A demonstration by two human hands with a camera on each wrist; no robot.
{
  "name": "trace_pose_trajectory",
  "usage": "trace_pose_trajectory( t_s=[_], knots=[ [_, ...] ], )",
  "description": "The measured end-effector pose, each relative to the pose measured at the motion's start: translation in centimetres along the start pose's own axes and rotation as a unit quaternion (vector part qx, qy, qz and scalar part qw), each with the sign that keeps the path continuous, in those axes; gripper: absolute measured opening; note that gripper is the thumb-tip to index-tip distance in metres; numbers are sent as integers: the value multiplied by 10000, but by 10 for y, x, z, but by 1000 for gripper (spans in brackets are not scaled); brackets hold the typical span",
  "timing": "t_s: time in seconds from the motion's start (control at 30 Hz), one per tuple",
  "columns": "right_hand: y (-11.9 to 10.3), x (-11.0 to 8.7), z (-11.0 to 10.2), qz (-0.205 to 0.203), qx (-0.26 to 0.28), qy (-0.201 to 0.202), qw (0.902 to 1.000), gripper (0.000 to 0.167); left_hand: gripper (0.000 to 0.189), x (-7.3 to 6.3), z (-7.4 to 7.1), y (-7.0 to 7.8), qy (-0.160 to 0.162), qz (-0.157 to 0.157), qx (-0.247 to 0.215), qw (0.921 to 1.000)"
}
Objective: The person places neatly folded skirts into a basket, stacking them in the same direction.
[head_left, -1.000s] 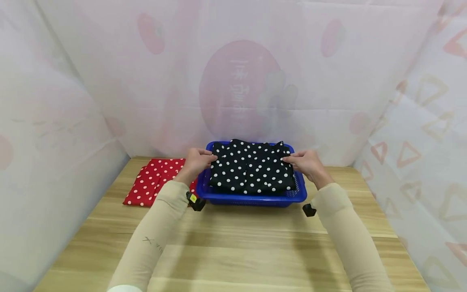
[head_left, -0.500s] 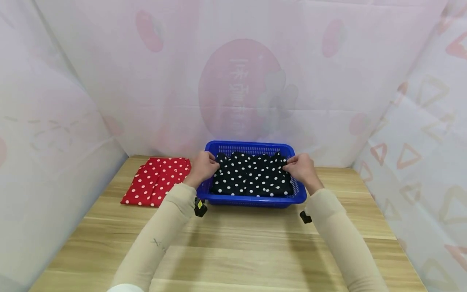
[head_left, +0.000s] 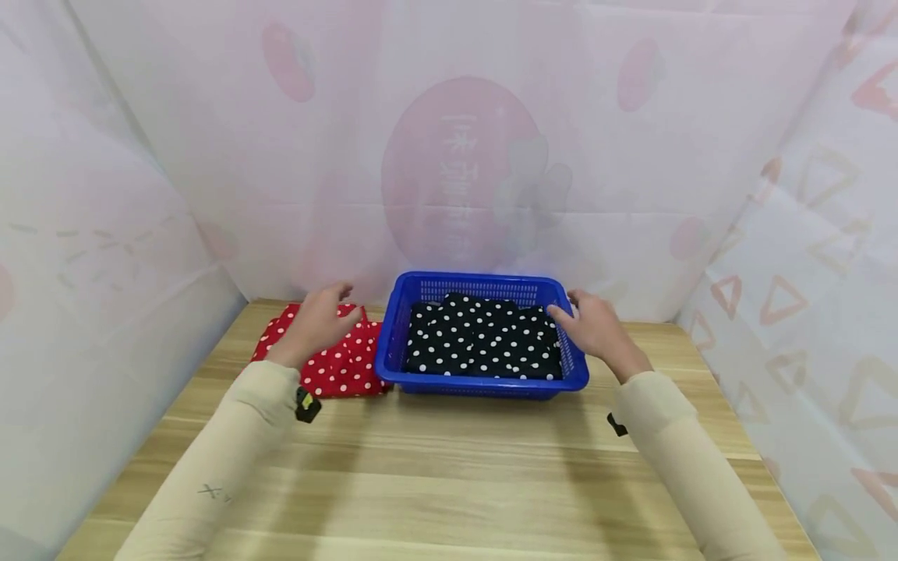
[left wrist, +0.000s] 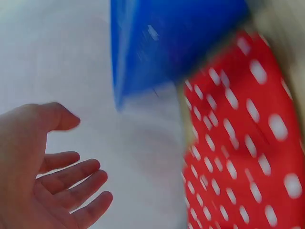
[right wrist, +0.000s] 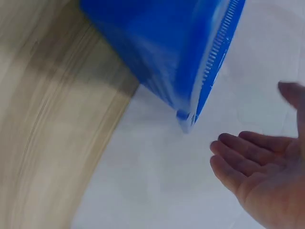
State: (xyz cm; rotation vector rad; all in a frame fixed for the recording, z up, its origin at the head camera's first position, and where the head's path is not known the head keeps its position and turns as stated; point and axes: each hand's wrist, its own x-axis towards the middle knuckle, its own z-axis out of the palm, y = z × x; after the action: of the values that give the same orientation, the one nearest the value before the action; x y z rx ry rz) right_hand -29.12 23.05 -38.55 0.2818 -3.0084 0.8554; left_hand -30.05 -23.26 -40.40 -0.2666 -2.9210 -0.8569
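Observation:
Folded black cloth with white dots lies inside a blue plastic basket near the back of the table. My left hand hovers over the folded red cloth with white dots, left of the basket. Nothing is in that hand; in the left wrist view its thumb and fingers are spread apart. At the basket's right rim is my right hand, empty, with thumb and fingers parted. The right wrist view has its palm turned up beside the basket's corner. Whether it touches the rim I cannot tell.
A light wooden table carries the basket and the red cloth. Pale printed sheets hang as walls at the back and on both sides, close behind the basket.
Both hands have let go of the black cloth, which was lowered into the basket. My left hand has moved left over the red cloth; my right hand has shifted slightly right.

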Motion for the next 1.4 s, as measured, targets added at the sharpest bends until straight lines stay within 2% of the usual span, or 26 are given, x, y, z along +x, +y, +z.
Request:
trace_pose_trajectory(
  t_s=[0.17,0.33,0.53,0.73,0.9,1.2,1.4],
  knots=[
    [8,-13,9,-362,-601,-395,9968,100,73,-15,-2,-44,-207,-217,605,9977],
    [17,-22,24,-218,-1100,-611,9918,113,87,-28,7,-86,-423,-270,1159,9920],
    [28,-26,36,-217,-1197,-646,9905,121,108,-40,18,-119,-602,-491,1487,9858],
    [35,-27,47,-289,-1132,-631,9911,126,119,-45,29,-138,-799,-816,1362,9841],
    [35,-25,51,-437,-1114,-557,9912,126,120,-50,36,-149,-803,-856,1256,9851],
    [33,-24,53,-448,-1059,-557,9918,125,121,-55,40,-155,-1023,-892,1178,9837],
    [34,-23,52,-441,-1075,-601,9914,124,123,-58,46,-158,-1028,-889,1114,9844]
  ],
)
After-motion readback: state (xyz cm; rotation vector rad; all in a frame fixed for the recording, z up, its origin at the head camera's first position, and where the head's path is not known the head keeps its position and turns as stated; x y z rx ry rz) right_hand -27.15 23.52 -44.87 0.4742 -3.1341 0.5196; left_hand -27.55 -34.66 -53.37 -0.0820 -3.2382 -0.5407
